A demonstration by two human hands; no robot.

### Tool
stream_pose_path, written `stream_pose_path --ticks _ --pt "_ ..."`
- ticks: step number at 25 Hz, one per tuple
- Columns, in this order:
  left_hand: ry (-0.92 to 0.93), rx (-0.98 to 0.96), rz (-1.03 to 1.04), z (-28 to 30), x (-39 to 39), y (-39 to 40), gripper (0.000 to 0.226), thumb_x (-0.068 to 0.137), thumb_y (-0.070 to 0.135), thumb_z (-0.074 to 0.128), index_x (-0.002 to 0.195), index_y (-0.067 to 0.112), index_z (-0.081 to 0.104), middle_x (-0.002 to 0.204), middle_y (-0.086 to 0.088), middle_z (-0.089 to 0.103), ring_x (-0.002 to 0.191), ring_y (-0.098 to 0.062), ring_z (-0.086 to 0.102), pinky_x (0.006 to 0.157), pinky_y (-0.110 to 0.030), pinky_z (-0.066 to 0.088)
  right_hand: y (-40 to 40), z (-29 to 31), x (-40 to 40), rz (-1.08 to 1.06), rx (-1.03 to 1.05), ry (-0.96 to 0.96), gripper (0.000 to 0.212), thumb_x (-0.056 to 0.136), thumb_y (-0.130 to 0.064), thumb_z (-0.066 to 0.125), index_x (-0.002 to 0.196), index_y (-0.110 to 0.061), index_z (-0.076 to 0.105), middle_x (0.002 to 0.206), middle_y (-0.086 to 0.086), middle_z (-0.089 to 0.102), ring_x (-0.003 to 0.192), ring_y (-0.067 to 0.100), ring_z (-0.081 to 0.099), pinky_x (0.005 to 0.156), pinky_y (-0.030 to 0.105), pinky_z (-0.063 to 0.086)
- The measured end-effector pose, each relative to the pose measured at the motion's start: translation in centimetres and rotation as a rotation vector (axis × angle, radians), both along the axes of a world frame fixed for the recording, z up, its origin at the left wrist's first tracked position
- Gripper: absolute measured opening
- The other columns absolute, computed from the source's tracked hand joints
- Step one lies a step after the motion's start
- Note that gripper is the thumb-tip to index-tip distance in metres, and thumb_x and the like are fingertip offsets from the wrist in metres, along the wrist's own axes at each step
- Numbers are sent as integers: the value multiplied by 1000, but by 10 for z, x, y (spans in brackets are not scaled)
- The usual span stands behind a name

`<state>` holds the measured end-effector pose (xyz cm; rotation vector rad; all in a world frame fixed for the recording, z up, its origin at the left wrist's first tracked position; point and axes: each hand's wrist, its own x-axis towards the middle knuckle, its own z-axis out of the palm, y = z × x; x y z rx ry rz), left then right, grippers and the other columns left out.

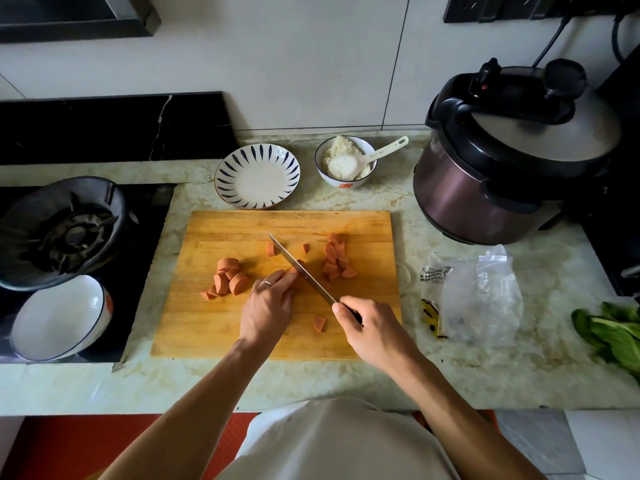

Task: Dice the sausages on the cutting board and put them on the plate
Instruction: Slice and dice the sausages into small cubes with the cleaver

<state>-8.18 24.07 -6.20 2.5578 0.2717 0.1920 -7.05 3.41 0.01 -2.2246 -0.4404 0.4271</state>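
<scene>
A wooden cutting board (242, 327) lies in the middle of the counter. Thick sausage slices (230, 278) sit at its left, a pile of diced pieces (335, 259) at its right, and single pieces lie scattered, one (319, 323) between my wrists. My left hand (268, 308) presses its fingertips on a sausage piece, mostly hidden, at the board's centre. My right hand (369, 327) grips the knife (301, 270), whose blade slants up-left right beside my left fingertips. The white plate with blue stripes (257, 174) stands bare behind the board.
A bowl of rice with a white spoon (344, 162) stands right of the plate. A pressure cooker (512, 154) is at the back right. A plastic wrapper (474, 296) and leafy greens (613, 330) lie right. A gas burner (65, 233) and white bowl (60, 318) are left.
</scene>
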Motion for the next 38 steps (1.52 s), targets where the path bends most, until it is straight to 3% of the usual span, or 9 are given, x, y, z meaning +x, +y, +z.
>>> stream_pose_path --ticks 4,11,14,20,26,29,34,38 --pt "-37 4 -1 1 1 -1 48 78 -3 65 121 19 68 118 -2 67 100 -30 61 79 -35 54 3 1 0 -7 -38 -15 39 99 -39 47 61 -32 39 51 -4 43 47 14 40 48 36 32" --pt "-19 67 15 2 0 -4 45 77 6 60 118 23 66 118 4 67 99 -31 60 79 -38 52 18 -7 1 -46 -99 -23 43 98 -34 48 58 -28 34 49 -5 37 49 13 34 50 33 30" --pt "-44 22 -41 -1 -1 3 46 77 9 62 120 26 64 120 4 65 103 -28 61 81 -39 55 14 -14 4 -51 -63 2 37 99 -35 47 65 -22 43 51 -3 41 47 14 35 48 32 29" --pt "16 -21 51 -5 -9 10 45 80 8 73 123 16 65 116 -8 66 108 -30 60 83 -43 56 -3 -9 11 -155 126 261 36 102 -36 45 78 -10 56 58 5 56 42 11 46 41 25 37" --pt "-1 -47 39 -2 2 0 40 80 8 74 120 14 67 114 -8 69 107 -28 60 86 -34 51 0 10 7 -33 56 56 34 101 -35 45 71 -19 52 57 5 54 46 16 46 46 35 36" --pt "-17 -58 42 -3 1 -1 39 81 10 74 119 16 67 113 -6 69 105 -26 60 86 -32 49 5 9 5 -20 20 -21 34 100 -34 47 67 -26 46 51 -4 43 47 13 39 45 27 27" --pt "-38 -60 31 -6 1 1 39 81 13 74 119 19 68 114 -3 68 104 -25 60 82 -35 54 7 5 2 -21 -33 -19 31 100 -35 47 71 -24 50 51 -5 43 48 13 40 46 26 27" --pt "-45 -58 31 -10 0 2 39 83 17 73 121 22 67 115 -2 68 103 -24 59 81 -36 54 15 2 -1 -53 -66 -32 34 99 -37 45 67 -25 45 50 -5 43 48 14 41 47 34 32"
